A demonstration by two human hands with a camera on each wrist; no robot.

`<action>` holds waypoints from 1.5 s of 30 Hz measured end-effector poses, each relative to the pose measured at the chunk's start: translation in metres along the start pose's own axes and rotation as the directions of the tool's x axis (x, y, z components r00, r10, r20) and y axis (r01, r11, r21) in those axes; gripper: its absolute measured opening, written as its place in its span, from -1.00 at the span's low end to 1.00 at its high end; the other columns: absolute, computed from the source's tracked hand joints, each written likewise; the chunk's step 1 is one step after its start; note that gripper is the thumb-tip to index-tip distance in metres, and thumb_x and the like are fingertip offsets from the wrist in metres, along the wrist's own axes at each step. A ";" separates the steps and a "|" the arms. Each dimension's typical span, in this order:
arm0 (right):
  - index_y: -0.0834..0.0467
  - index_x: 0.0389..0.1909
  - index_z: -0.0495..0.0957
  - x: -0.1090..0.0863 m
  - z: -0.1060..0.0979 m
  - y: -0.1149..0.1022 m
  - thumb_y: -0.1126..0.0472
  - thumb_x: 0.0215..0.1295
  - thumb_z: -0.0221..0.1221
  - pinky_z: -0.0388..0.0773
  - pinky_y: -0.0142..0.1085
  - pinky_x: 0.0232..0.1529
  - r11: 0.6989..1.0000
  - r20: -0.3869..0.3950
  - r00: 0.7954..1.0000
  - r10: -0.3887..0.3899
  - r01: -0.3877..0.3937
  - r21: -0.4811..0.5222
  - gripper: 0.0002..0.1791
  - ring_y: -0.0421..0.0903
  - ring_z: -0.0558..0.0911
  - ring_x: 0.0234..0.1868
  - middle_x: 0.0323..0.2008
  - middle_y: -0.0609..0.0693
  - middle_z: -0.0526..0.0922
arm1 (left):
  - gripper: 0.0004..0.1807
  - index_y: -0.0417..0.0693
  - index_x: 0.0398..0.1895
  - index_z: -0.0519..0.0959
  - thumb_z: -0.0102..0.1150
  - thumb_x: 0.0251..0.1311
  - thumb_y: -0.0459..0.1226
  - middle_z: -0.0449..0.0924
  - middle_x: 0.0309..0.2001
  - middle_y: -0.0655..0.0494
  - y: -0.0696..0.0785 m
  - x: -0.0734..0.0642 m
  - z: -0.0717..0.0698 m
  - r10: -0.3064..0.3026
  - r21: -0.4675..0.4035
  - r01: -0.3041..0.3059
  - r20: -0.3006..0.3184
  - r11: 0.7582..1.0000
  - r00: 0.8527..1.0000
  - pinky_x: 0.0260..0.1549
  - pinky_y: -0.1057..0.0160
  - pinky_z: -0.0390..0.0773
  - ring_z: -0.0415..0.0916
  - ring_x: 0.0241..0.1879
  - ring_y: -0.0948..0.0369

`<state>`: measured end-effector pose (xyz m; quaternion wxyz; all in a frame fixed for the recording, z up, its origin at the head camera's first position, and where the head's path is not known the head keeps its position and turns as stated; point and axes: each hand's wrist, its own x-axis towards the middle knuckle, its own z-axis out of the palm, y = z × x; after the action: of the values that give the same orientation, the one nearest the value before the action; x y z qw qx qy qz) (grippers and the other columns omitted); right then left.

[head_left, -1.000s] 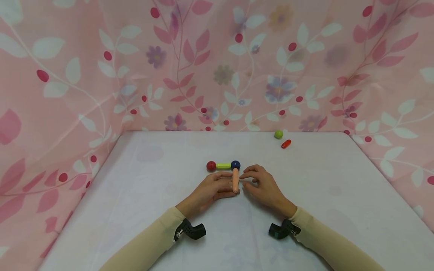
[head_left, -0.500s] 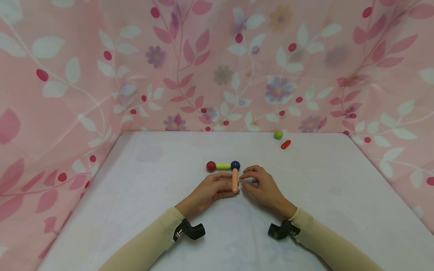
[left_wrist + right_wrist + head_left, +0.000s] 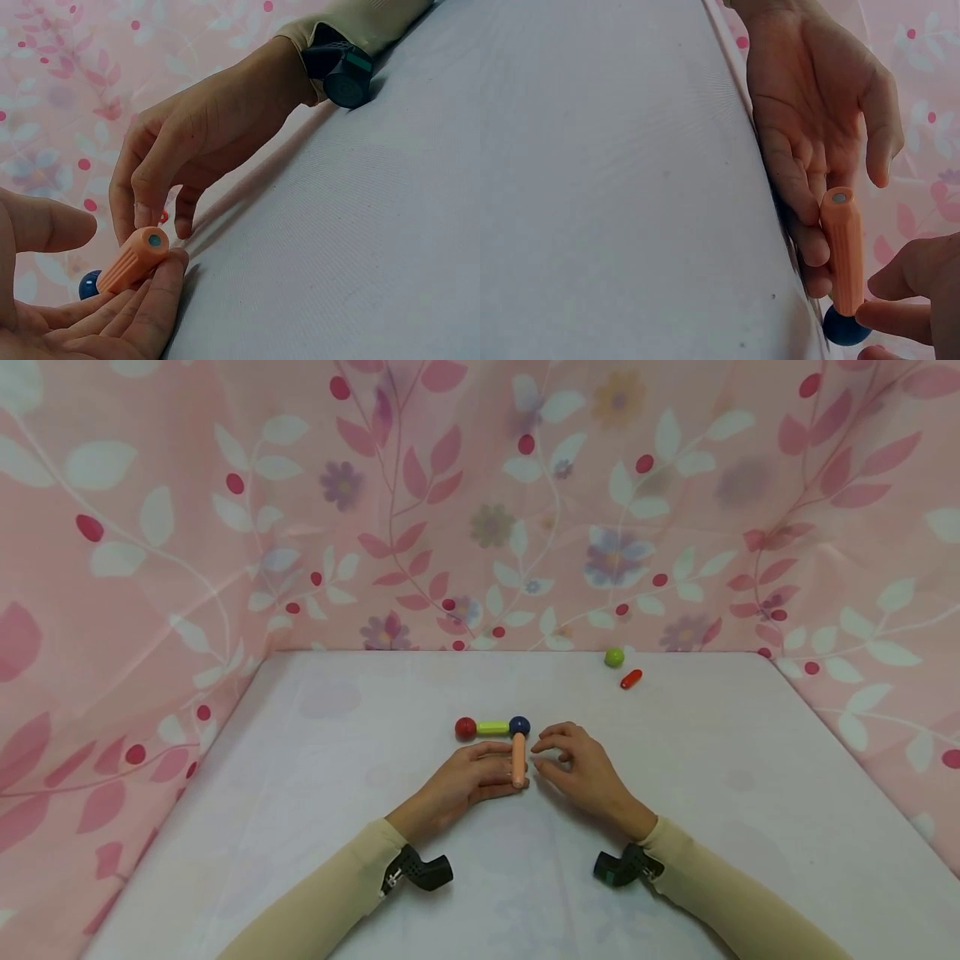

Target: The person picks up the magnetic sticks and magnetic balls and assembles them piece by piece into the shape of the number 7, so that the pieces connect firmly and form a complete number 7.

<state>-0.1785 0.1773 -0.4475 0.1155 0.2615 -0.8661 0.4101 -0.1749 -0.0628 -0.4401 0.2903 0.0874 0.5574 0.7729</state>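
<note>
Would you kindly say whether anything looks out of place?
Nothing looks damaged or spilled; the green ball and red rod seem stray, near the far edge of the table, away from the orange rod and blue ball.

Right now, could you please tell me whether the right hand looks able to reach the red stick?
Probably yes, with a forward stretch: the right hand appears to grip nothing, and nothing visible blocks the tabletop between it and the red stick.

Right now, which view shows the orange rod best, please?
The right wrist view: the orange rod looks large, grooved side and end visible. The left wrist view shows it foreshortened; the head view, smaller.
</note>
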 end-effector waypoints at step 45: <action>0.35 0.12 0.61 0.033 -0.084 0.073 0.40 0.30 0.32 0.64 0.16 -0.05 0.978 -0.200 0.970 0.139 -0.167 -0.128 -0.63 0.22 0.60 0.05 0.03 0.31 0.65 | -0.50 -0.33 0.40 0.37 0.18 0.45 -0.39 0.56 0.18 -0.29 -0.004 0.000 0.002 0.009 -0.025 -0.009 -0.028 1.000 1.000 0.15 0.08 0.59 0.66 0.10 -0.03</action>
<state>-0.2472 0.2683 -0.4277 0.1843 0.1444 -0.8960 0.3773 -0.1728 -0.0606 -0.4433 0.2800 0.0753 0.5513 0.7823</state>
